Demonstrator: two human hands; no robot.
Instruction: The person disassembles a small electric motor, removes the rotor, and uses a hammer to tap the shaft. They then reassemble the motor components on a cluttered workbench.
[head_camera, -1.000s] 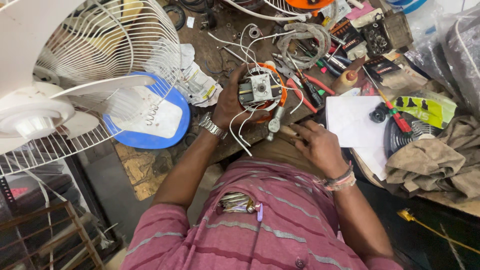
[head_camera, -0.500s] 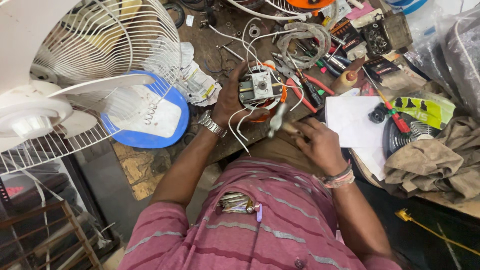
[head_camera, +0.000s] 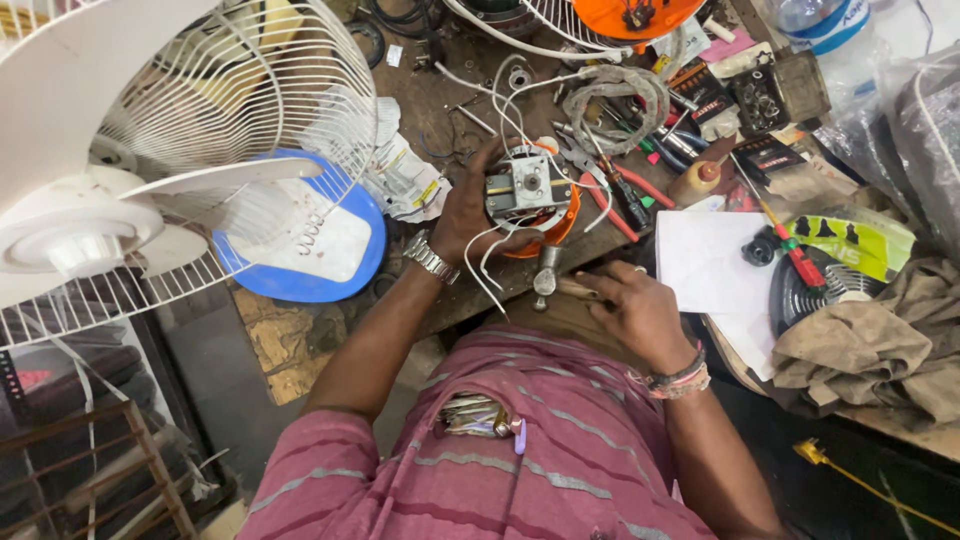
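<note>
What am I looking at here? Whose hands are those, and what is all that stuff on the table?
The camera sits on a person's head and looks straight down, so you see their own arms and striped shirt from above. Their left hand, the one with the wristwatch, holds a small fan motor with white wires hanging from it. Their right hand holds a small hammer by its wooden handle, just below the motor.

The workbench is crowded with tools: pliers with red handles, a red screwdriver, a coil of wire, a sheet of white paper and a brown rag. On the left stands a big white fan with its wire cage, and under it lies a blue plate.
</note>
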